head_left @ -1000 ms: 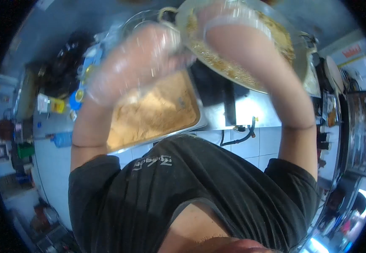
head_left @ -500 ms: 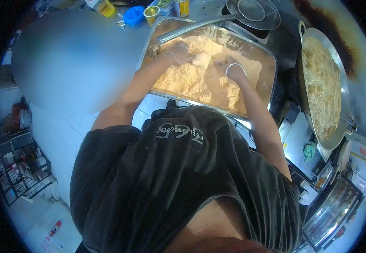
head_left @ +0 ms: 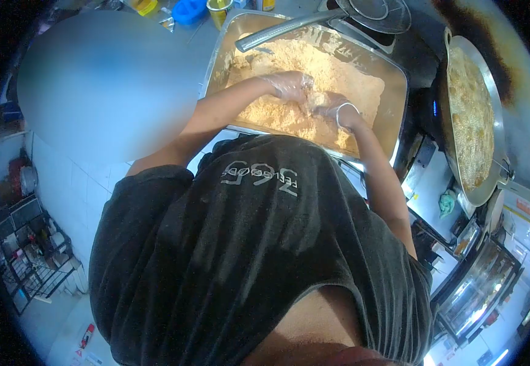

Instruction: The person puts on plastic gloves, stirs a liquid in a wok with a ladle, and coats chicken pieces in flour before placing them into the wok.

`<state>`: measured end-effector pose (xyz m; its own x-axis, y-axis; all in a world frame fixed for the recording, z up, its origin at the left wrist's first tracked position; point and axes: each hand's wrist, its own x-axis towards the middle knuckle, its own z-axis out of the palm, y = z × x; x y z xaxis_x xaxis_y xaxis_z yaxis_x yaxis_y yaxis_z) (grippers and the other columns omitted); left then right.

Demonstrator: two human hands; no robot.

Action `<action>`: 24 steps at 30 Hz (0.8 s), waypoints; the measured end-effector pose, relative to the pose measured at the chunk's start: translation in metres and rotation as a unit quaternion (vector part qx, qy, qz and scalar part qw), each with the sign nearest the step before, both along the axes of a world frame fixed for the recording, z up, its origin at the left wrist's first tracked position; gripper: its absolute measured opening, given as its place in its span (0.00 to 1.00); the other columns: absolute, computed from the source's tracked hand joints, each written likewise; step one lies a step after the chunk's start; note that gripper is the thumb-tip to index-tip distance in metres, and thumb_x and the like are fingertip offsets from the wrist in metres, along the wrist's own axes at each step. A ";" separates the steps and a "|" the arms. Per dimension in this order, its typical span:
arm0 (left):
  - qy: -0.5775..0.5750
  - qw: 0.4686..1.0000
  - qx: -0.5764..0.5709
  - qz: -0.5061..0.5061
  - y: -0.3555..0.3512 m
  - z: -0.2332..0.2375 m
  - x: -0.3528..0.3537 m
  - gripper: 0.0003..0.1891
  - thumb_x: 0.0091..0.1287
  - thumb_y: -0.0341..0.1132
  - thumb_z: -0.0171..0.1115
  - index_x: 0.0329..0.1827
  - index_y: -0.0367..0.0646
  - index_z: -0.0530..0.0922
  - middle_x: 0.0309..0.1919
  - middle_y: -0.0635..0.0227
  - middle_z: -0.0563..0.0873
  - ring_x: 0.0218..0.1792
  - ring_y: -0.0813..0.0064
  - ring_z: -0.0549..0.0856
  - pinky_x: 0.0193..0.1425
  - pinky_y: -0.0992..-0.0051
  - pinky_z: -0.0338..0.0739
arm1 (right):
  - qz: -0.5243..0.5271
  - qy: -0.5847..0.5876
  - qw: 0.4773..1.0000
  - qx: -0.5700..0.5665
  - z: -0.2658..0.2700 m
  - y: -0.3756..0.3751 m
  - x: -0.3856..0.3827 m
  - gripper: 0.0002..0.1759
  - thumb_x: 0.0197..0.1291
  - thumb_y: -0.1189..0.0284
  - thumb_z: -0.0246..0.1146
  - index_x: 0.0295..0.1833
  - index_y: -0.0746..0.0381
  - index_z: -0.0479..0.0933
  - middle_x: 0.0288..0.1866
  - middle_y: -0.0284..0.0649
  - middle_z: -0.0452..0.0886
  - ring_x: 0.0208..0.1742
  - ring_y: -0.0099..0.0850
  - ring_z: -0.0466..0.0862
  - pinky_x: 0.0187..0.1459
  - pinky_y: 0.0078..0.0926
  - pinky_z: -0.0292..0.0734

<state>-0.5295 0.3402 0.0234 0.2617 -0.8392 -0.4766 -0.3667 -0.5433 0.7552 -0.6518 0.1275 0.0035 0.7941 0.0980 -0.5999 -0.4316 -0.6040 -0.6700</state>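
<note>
A large metal tray point(head_left: 393, 125) holds pale orange, crumbly flour point(head_left: 307, 58). Inside it, my left hand point(head_left: 288, 85), in a clear plastic glove, has its fingers curled down into the crumbs; what they grip is hidden. My right hand point(head_left: 338, 108), also gloved and with a white band at the wrist, is close beside it, its fingers closed at a lumpy flour-coated piece point(head_left: 318, 99) between the two hands. Across the tray's far edge lies the metal handle point(head_left: 289, 32) of a round strainer point(head_left: 378, 18).
To the right, a big wok point(head_left: 472, 116) holds bubbling, foamy oil. Beyond the tray are a blue container point(head_left: 189, 11) and a yellow can point(head_left: 218, 12). A glass-fronted case point(head_left: 478, 296) stands at lower right, a wire rack point(head_left: 36, 268) at lower left.
My hands have come closer together over the middle of the tray, the left moving right and slightly down. The flour-coated piece now shows between them. The camera view has shifted slightly.
</note>
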 end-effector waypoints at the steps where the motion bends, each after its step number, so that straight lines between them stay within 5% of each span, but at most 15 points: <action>1: 0.034 0.998 -0.047 0.006 0.002 -0.013 0.007 0.30 0.62 0.43 0.75 0.64 0.38 0.77 0.57 0.52 0.86 0.59 0.60 0.84 0.65 0.65 0.77 | -0.066 0.004 0.997 0.042 0.007 0.000 -0.001 0.54 0.55 0.57 0.79 0.79 0.70 0.60 0.63 0.54 0.82 0.60 0.39 0.82 0.57 0.32 0.78; 3: 0.090 0.987 -0.125 0.055 0.004 0.001 0.001 0.36 0.61 0.40 0.78 0.71 0.40 0.73 0.65 0.53 0.81 0.66 0.61 0.79 0.72 0.66 0.73 | -0.195 0.011 0.973 0.126 0.031 0.007 -0.001 0.54 0.56 0.62 0.79 0.81 0.69 0.57 0.63 0.53 0.82 0.61 0.40 0.82 0.58 0.31 0.78; 6: 0.148 0.946 -0.196 0.213 -0.005 0.011 -0.010 0.42 0.61 0.42 0.79 0.76 0.41 0.68 0.70 0.49 0.77 0.70 0.60 0.76 0.76 0.65 0.70 | -0.251 -0.139 0.890 0.355 0.039 0.016 -0.014 0.53 0.58 0.71 0.77 0.82 0.70 0.53 0.63 0.50 0.82 0.63 0.40 0.81 0.63 0.33 0.78; 7: 0.115 0.955 -0.185 0.200 -0.004 0.016 -0.006 0.45 0.62 0.46 0.78 0.79 0.38 0.64 0.71 0.48 0.75 0.71 0.57 0.75 0.77 0.64 0.70 | -0.184 -0.154 0.933 0.269 0.028 0.003 -0.008 0.53 0.59 0.78 0.75 0.83 0.69 0.50 0.66 0.48 0.80 0.66 0.38 0.80 0.66 0.34 0.77; 9: 0.005 0.988 -0.118 0.104 -0.005 0.007 0.010 0.42 0.64 0.48 0.75 0.77 0.38 0.67 0.72 0.50 0.75 0.72 0.57 0.74 0.76 0.63 0.71 | -0.210 -0.099 0.936 0.266 0.047 -0.001 -0.009 0.50 0.60 0.77 0.74 0.82 0.69 0.53 0.68 0.48 0.78 0.67 0.37 0.80 0.65 0.34 0.77; 11: 0.059 0.995 0.020 0.083 -0.005 0.057 0.010 0.35 0.67 0.52 0.71 0.71 0.40 0.76 0.71 0.54 0.76 0.73 0.59 0.73 0.76 0.63 0.73 | -0.220 -0.082 0.934 0.269 0.058 -0.003 -0.010 0.46 0.61 0.76 0.73 0.80 0.70 0.56 0.69 0.47 0.77 0.67 0.36 0.80 0.64 0.34 0.78; 17: 0.168 0.922 -0.144 0.319 -0.004 0.037 -0.025 0.34 0.65 0.47 0.75 0.72 0.42 0.75 0.63 0.55 0.82 0.67 0.64 0.79 0.69 0.68 0.76 | -0.300 -0.081 0.876 0.369 0.049 0.007 -0.007 0.32 0.66 0.72 0.70 0.71 0.68 0.67 0.63 0.44 0.80 0.60 0.35 0.82 0.55 0.33 0.82; 20: -0.034 0.952 -0.242 0.185 0.002 0.031 -0.024 0.34 0.63 0.43 0.77 0.71 0.42 0.74 0.61 0.55 0.84 0.63 0.63 0.82 0.65 0.67 0.77 | -0.361 -0.048 0.824 0.434 0.045 0.011 -0.005 0.28 0.67 0.72 0.68 0.69 0.66 0.69 0.61 0.43 0.80 0.58 0.35 0.83 0.52 0.35 0.83; 24: -0.083 0.972 -0.147 0.163 0.025 0.051 -0.028 0.30 0.63 0.38 0.76 0.66 0.40 0.77 0.55 0.53 0.87 0.56 0.62 0.86 0.64 0.64 0.78 | -0.311 0.024 0.835 0.453 0.042 0.011 -0.005 0.26 0.67 0.71 0.67 0.68 0.67 0.70 0.62 0.44 0.80 0.60 0.36 0.82 0.54 0.38 0.84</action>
<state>-0.5571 0.3650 0.0748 0.5892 -0.7926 -0.1573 -0.3421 -0.4210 0.8401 -0.6573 0.1385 0.0453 0.8377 0.1051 -0.5359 -0.5120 0.4924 -0.7038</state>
